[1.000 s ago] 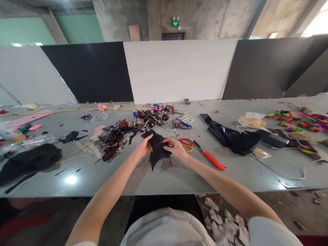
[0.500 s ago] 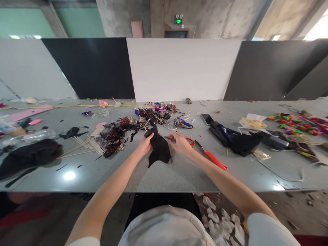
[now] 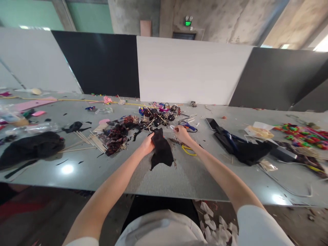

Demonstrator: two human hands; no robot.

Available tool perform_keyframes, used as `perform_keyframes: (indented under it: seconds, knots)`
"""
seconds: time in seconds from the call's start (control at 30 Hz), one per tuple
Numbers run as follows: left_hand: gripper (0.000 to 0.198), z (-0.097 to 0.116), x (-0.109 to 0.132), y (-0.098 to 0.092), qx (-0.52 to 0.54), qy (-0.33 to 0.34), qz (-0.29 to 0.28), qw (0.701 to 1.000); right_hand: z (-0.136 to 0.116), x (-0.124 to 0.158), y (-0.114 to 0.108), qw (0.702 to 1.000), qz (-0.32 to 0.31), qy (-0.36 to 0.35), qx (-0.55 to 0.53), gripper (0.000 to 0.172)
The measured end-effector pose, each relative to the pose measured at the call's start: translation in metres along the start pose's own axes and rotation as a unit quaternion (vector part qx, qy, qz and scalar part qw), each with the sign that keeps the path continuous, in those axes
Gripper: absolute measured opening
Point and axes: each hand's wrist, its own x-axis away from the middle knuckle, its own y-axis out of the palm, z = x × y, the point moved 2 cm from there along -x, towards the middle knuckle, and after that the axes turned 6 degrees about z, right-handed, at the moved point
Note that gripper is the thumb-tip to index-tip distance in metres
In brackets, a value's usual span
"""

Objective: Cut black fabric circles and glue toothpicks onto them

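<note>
left to right: soft, lumpy black fabric bundle, then thin straight wooden sticks in a loose fan on the smooth grey worktop. crinkled, mottled brown-black fabric pile just beside them; spiky round clusters with sticks poking out behind. left hand pinches the upper left edge of the black cloth, thin, matte, jagged along the bottom, near the worktop's front middle. right hand has bunched fingers, tips at a small white item; can't tell if gripped. yellow loop handle below it. further right, folded black fabric, then fuzzy multicolored strands.

vs half a second ago: right hand was at the cloth's right edge, now off it and farther back; left hand keeps its pinch. red handle now hidden by the right forearm.

writing: green sign on the concrete wall reads "exit"; characters above too small to read.
</note>
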Motion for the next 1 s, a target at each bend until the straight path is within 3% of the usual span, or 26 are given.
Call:
perform_keyframes:
  seconds: [0.13,0.2,0.33,0.4,0.57,1.0]
  knots:
    - [0.041,-0.001,-0.002,-0.002,0.009,-0.022,-0.015,1.000,-0.023,0.023,-0.018,0.998,0.049,-0.020,-0.040,0.025]
    - [0.042,-0.002,-0.001,-0.002,0.009,-0.032,-0.032,0.999,-0.043,0.043,-0.028,0.986,0.090,-0.095,-0.102,0.023]
    - [0.039,-0.004,0.003,0.001,-0.010,-0.037,-0.037,0.999,-0.077,0.080,-0.029,0.963,0.046,-0.258,-0.070,0.022]
    - [0.036,-0.004,0.006,0.005,-0.019,-0.028,-0.036,0.999,-0.086,0.091,-0.022,0.952,0.027,-0.303,-0.029,0.025]
    - [0.038,-0.005,0.015,0.012,-0.024,-0.030,-0.052,0.998,-0.090,0.097,-0.010,0.951,0.037,-0.306,-0.009,0.027]
    - [0.049,-0.003,0.020,0.017,-0.009,-0.032,-0.083,0.996,-0.089,0.101,-0.011,0.947,0.029,-0.318,0.028,0.029]
